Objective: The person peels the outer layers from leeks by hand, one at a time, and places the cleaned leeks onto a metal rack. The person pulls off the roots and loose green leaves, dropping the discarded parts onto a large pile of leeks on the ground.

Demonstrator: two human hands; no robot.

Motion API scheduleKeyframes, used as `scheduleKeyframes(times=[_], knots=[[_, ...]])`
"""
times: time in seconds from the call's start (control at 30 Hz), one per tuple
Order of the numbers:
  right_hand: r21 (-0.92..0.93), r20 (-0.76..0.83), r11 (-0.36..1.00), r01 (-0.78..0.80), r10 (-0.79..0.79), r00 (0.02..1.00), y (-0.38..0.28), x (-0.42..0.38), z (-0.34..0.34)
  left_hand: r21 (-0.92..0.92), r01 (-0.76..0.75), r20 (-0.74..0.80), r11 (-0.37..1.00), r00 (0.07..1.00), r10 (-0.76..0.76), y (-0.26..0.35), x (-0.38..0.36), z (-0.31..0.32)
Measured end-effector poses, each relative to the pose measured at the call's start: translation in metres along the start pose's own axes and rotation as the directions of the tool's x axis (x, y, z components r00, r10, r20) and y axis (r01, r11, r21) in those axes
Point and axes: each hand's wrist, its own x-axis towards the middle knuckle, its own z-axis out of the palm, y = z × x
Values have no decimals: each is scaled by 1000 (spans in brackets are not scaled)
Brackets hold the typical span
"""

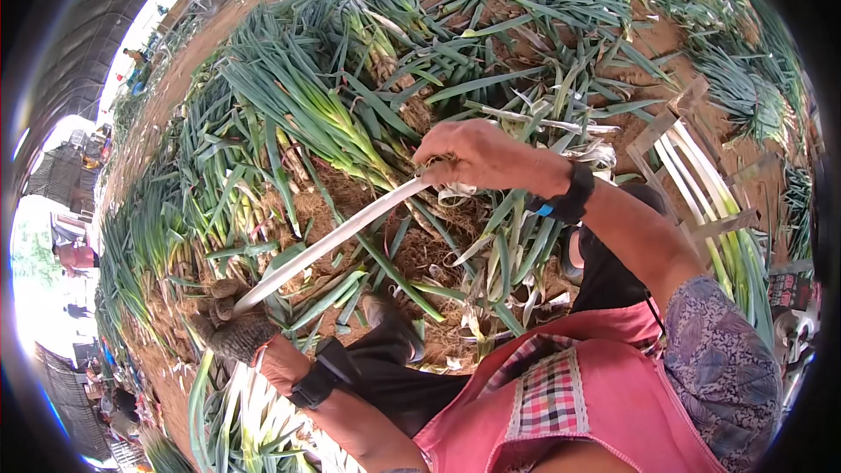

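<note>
Stretching between the two hands is one leek [337, 236], a long white stalk held clear of the heap below; its long axis runs on a slant, from lower left to upper right in the head view. The lower end sits in the left hand [232, 320], which wears a dirty grey glove; those fingers are curled tight about the stalk. The upper end meets the right hand [477, 158], which is bare; its fingers are bent and pinched on the stalk's tip, where pale shreds of skin hang loose just beside the palm. Which end is root and which is leaf I cannot tell, since both hands cover the ends. A black band [569, 201] circles the right wrist; a like one sits on the left wrist. Below the stalk lies a heap of leeks [307, 114] with green tops, spread over brown soil [420, 254] and dry trimmings; a shoe [390, 324] stands on that litter, near the middle of the stalk. At the right, a wooden rack [692, 175] holds cleaned white stalks, well apart from the held one; a pink apron [604, 403] fills the lower right; more pale stalks lie at the lower left, near the gloved hand.
</note>
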Motion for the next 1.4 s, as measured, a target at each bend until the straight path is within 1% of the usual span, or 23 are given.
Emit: scheduleKeyframes(times=[0.1,0.2,0.3,0.37,0.4,0.43,0.47,0.5,0.53,0.63,0.67,0.73,0.77,0.87,0.9,0.93,1.0,1.07,1.1,1.17,1.27,1.37,1.4], knots=[[72,159,968,-239,225,961,-8,1,5,21,-37,-63,999,997,38,-5,-1,5],[69,134,954,-291,281,950,-8,-2,12,8,-13,-78,1000,997,14,-5,-3,10],[-101,20,985,-140,143,990,-7,-7,18,-38,37,37,999,999,-35,-3,-3,8],[13,-6,972,-235,235,972,1,-7,17,-70,59,120,996,991,-50,0,0,5],[301,-11,867,-397,419,908,11,-8,16,-87,68,154,994,987,-54,3,3,3],[627,-17,632,-455,595,804,20,-9,15,-107,78,190,991,980,-57,6,6,0],[846,-21,372,-383,740,672,30,-10,14,-94,36,146,995,989,-22,8,7,-2],[953,81,55,-299,903,423,36,-3,2,-77,-6,102,997,995,14,12,7,-3],[966,252,-236,-109,954,163,39,1,-8,-57,-47,60,997,997,51,18,9,-5],[975,98,-27,-223,943,318,35,-2,-36,-39,-103,2,994,995,103,30,16,-17],[911,35,136,-390,916,400,47,-6,-36,-21,-140,-38,990,990,139,32,15,-17],[639,-32,462,-615,815,578,75,-13,-29,1,-167,-79,986,983,167,36,16,-23],[169,-84,609,-775,792,605,58,-12,-32,26,-187,-94,982,978,189,38,19,-27],[1,-229,880,-475,463,856,47,-17,-6,1,-215,-187,977,959,212,38,16,-19],[357,-8,773,-524,564,826,33,-12,-8,-6,-216,-189,976,959,211,38,18,-22],[675,143,532,-510,584,799,16,-6,-6,-14,-216,-191,976,959,209,37,19,-26],[928,146,228,-295,506,850,-15,3,4,-23,-155,-136,988,979,150,38,22,-33],[902,231,226,-368,468,853,-26,5,12,-12,-165,-109,986,981,163,30,19,-31],[893,266,215,-394,455,850,-26,6,13,-67,-122,-141,990,984,112,29,16,-24],[879,329,183,-440,434,839,-27,8,15,-19,-149,-201,989,969,142,20,5,-11],[957,275,-130,-260,697,662,-18,16,-4,-66,-100,-187,993,979,86,35,17,-25],[983,-29,110,-144,882,471,85,-17,-48,-46,-219,-207,975,957,205,45,18,-30],[996,-58,81,-35,895,441,89,-18,-64,-41,-234,-210,971,952,221,51,21,-33]])
